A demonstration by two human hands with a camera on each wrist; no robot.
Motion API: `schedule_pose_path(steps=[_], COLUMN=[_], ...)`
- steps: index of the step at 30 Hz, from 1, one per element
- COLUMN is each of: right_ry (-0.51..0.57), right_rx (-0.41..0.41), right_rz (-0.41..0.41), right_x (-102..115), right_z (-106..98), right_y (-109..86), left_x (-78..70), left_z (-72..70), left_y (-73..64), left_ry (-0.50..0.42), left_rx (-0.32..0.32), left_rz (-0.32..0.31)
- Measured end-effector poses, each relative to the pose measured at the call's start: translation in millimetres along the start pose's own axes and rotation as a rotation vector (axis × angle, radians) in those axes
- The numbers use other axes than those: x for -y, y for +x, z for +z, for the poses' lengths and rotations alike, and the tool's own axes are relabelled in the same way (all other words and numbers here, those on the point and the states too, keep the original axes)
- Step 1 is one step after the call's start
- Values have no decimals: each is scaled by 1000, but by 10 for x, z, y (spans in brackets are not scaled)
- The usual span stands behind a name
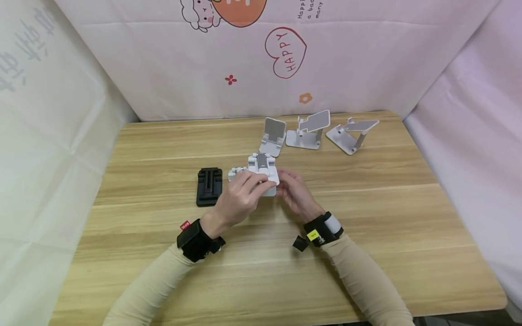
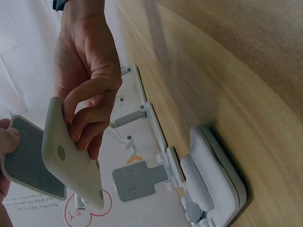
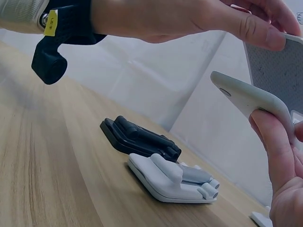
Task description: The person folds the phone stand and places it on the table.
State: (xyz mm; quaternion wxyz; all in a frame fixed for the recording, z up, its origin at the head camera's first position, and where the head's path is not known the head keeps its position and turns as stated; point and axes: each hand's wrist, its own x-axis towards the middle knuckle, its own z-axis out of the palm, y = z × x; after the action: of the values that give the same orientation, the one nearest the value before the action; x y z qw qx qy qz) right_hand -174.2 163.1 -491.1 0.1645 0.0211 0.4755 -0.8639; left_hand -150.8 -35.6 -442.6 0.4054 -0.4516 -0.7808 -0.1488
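Note:
Held above the table is a white phone stand, partly unfolded, with a grey-padded plate apart from its white base. My left hand pinches the padded plate; its thumb lies on the grey pad in both wrist views. From the other side, my right hand grips the base, its fingers curled against the surface with round feet. Beside my left hand lies a folded white phone stand, mostly covered by that hand in the head view. A folded black phone stand lies left of it.
Three unfolded white phone stands stand towards the back: one with an upright plate, one in the middle, one at the right. The wooden table backs onto a printed white cloth.

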Motion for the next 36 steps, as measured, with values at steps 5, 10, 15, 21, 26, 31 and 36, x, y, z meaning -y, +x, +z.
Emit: schedule_pose_path(steps=[5,10,15,21,26,31,36], right_ry=[-11,-20,-22,-15,-20,-32,-42], right_rx=[7,13,6,-5,-5,2,1], right_rz=[0,-16,-21,-17,-10,-8,3], right_x=[5,-3,-12,-14,-13,-17,-28], right_z=[-11,-11,-7,-4,-9,-17,-38], right_y=[-4,1,7,10,9,3,-1], left_x=[-14,-25,-36,-39,-20,29,69], left_z=[16,28,46,57,53,48,53], left_y=[-33,-73,-100,-121,-129,-124,-132], left_ry=[17,26,25,12,-42,-133,-263], left_rx=[15,20,8,23,70,88,55], left_rz=[20,31,32,19,2,-26,-137])
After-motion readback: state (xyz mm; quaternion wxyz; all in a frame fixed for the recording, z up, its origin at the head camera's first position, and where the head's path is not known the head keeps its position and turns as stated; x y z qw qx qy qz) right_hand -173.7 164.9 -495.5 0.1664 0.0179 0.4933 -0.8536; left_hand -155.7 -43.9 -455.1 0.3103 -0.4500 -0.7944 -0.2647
